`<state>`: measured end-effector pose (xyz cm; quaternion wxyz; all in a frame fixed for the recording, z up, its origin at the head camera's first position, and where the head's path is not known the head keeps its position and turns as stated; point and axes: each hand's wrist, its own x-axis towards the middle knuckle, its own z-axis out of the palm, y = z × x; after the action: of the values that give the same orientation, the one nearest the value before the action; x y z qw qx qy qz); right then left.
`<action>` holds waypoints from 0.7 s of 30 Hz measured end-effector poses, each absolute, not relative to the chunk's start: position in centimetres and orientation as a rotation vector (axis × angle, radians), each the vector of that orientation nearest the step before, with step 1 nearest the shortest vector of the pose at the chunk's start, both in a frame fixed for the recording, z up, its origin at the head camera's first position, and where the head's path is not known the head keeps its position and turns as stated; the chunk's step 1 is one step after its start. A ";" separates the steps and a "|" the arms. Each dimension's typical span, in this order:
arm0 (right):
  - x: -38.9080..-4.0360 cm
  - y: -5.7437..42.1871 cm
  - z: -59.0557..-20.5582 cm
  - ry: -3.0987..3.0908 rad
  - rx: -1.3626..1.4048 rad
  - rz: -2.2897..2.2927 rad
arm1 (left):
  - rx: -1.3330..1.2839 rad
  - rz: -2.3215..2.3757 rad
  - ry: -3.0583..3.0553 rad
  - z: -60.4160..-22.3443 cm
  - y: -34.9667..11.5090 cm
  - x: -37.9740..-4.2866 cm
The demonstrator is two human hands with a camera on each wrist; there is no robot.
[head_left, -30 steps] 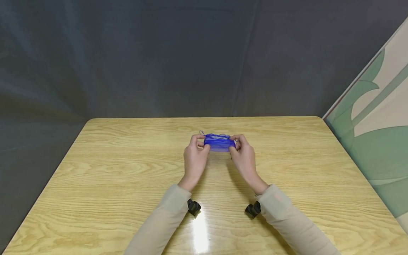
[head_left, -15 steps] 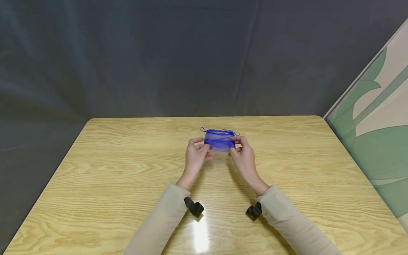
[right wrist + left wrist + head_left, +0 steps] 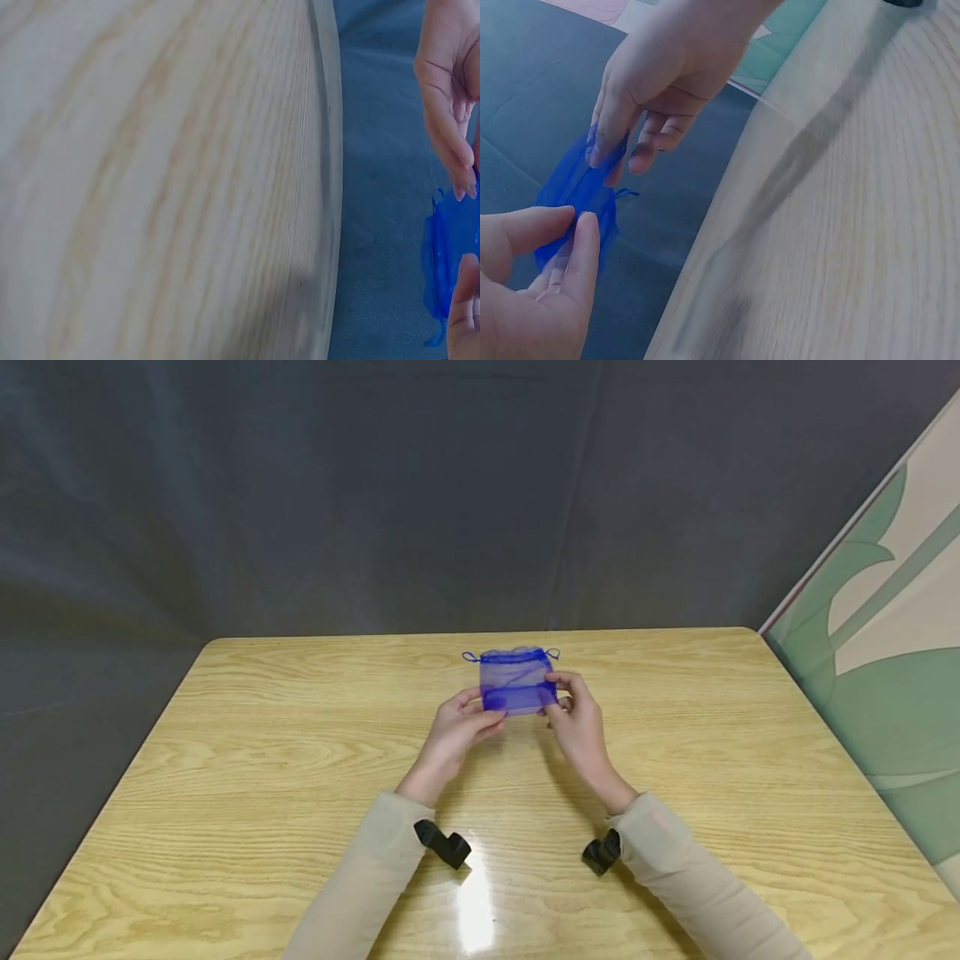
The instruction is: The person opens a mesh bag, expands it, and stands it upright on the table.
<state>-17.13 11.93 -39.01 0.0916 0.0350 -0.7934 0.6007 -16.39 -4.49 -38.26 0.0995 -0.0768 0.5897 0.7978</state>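
Observation:
A small sheer blue drawstring pouch is held up above the table between both hands, its gathered mouth away from the person and a cord loop sticking out at each side. My left hand pinches its lower left corner between thumb and fingers. On the other side, my right hand grips the right edge, thumb in front. The left wrist view has the pouch stretched between the two hands. Part of it, with a cord end, shows at the edge of the right wrist view.
The wood-grain table reaches out under both arms. Behind it hangs a dark curtain, and a green and cream patterned panel stands at the right. Each sleeve cuff carries a black wrist camera.
The folded-down pouch has opened out upward to its full height, with its mouth and cord loops spread. My left hand has turned and shifted its hold along the lower left; the right stays nearly still.

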 end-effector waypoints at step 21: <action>-17.1 12.4 -38.6 -2.632 0.097 2.051 | -0.307 2.564 1.930 -38.8 -4.7 -16.9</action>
<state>-17.11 12.40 -38.62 -0.0981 0.0289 -0.7847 0.6114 -16.88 -4.72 -38.77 -0.0411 -0.0953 0.5981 0.7947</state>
